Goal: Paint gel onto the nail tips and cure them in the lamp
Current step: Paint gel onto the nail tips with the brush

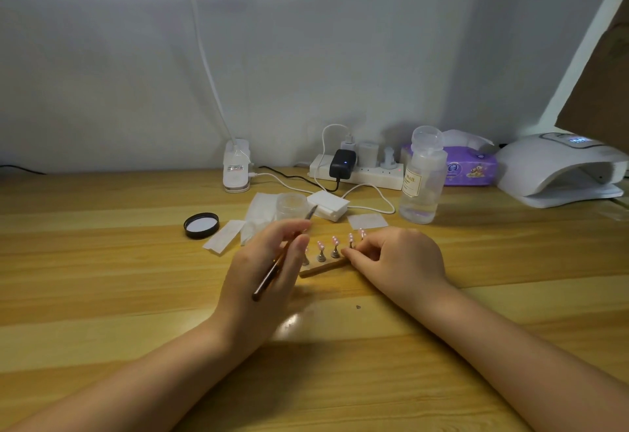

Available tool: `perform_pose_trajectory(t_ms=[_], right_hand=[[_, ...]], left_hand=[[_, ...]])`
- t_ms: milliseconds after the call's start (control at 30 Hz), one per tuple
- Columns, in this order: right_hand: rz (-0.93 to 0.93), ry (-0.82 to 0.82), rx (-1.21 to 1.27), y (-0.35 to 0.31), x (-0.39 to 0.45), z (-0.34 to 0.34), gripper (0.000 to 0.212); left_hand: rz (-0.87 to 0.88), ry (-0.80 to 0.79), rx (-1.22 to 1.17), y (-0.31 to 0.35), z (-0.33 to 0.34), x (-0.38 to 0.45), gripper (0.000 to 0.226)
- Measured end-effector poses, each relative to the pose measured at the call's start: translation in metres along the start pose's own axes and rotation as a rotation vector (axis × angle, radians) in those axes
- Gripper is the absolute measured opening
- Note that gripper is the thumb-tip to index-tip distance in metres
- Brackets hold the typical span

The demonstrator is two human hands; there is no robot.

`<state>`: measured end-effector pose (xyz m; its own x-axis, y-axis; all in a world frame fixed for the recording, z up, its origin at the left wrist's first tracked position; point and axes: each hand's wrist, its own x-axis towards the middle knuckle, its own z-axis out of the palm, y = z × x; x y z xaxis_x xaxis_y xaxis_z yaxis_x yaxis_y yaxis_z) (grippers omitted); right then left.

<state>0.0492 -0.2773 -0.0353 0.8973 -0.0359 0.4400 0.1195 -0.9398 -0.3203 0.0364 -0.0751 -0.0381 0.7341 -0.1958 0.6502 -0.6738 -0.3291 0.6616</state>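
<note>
Between both hands, nail tips (335, 240) stand on pegs along a wooden strip (323, 269). Right hand (398, 261) pinches its end; left hand (269, 261) grips a brush (282, 254). Bare table (340, 380) spreads nearer; curing lamp (561, 169) sits far right.

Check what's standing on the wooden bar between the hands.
On the wooden bar: small metal stands carrying pink nail tips. Five tips show; the left hand and right hand cover the end stands' bases.
</note>
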Motion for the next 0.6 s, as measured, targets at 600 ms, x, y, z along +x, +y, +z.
perform_pose_trajectory(t_ms=[600], right_hand=[[-0.178, -0.013, -0.029, -0.0043, -0.0012, 0.0025, 0.033]], left_hand=[[-0.130, -0.110, 0.235, 0.0025, 0.0009, 0.0000, 0.042]])
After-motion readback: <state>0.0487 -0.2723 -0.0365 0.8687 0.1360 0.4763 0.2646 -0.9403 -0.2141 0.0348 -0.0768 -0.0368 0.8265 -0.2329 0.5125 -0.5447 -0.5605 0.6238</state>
